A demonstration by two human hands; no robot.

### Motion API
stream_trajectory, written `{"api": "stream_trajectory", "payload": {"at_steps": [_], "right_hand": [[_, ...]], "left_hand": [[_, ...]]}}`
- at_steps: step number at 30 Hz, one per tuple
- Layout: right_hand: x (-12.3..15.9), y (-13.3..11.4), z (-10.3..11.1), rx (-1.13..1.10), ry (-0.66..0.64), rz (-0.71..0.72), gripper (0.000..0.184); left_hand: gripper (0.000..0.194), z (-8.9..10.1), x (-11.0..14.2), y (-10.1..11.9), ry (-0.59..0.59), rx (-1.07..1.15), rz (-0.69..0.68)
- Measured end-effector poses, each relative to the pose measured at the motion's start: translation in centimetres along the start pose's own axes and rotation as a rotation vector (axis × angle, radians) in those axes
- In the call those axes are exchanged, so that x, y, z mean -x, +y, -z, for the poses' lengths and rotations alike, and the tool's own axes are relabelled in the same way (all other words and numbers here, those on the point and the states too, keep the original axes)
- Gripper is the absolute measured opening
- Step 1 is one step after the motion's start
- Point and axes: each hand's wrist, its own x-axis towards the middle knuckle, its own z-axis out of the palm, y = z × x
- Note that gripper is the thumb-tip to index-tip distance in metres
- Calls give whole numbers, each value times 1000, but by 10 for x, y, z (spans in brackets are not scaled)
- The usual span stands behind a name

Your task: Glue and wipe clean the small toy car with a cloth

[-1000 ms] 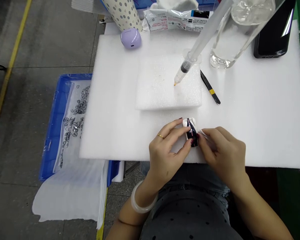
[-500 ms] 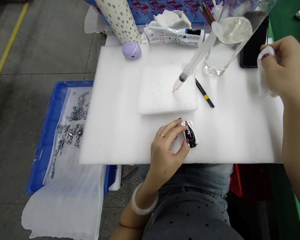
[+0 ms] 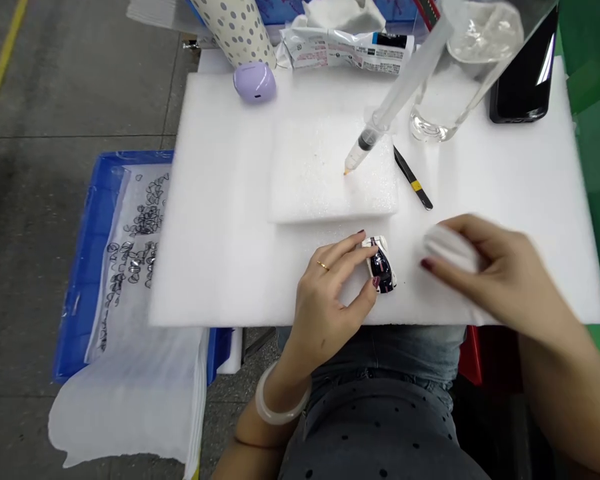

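My left hand (image 3: pixel 330 290) grips a small white and black model car (image 3: pixel 381 267) with pink-red striping, pinching it against the foam sheet. The car's underside is partly hidden by my fingers. My right hand (image 3: pixel 500 277), blurred by motion, holds a bunched white cloth (image 3: pixel 450 248) just above the foam, to the right of the car. A syringe (image 3: pixel 364 150) with an orange tip leans over a smaller foam pad (image 3: pixel 310 177), its tip at the pad's surface. Black tweezers with a yellow band (image 3: pixel 413 179) lie beside the pad.
All this sits on a wide white foam sheet (image 3: pixel 220 200). Behind it stand a bottle of clear liquid (image 3: pixel 437 100), a black phone (image 3: pixel 523 80), a lilac earbud case (image 3: pixel 255 83) and a printed packet (image 3: pixel 347 50). To the left, a blue crate (image 3: pixel 105 267) holds a bag of small dark parts.
My right hand has come back from the upper right, over the phone, down to the foam beside the car, still holding the cloth. My left hand stays on the car.
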Motion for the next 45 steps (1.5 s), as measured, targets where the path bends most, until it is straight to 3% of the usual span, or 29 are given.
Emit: {"api": "stream_trajectory", "payload": {"at_steps": [2,5,23,26,29,32,37,45], "right_hand": [[7,-20,-25,-73,-84,-43,19],[2,-25,-38,-104,-107,-83,14],[-5,-23,-37,-129,-141,-125,15],[4,-19,-36,-151,-58,-63,13],[22,-15,-39,-88,155,-17,10],[40,-14,-49,94,319,125,12],[49,-16,-65,298,407,320,23],[49,-20,-82,453,426,448,20]], "left_hand": [[34,1,0,0,2,-15,-6],[33,0,1,0,12,-34,-12],[32,3,-3,1,10,-18,19],[50,10,-9,-4,-131,-54,-79],[64,12,-16,-9,-305,-129,-241],[47,6,-19,-11,-227,-171,-281],[28,0,-14,-10,-88,-188,-230],[29,8,-14,-11,-171,-121,-214]]}}
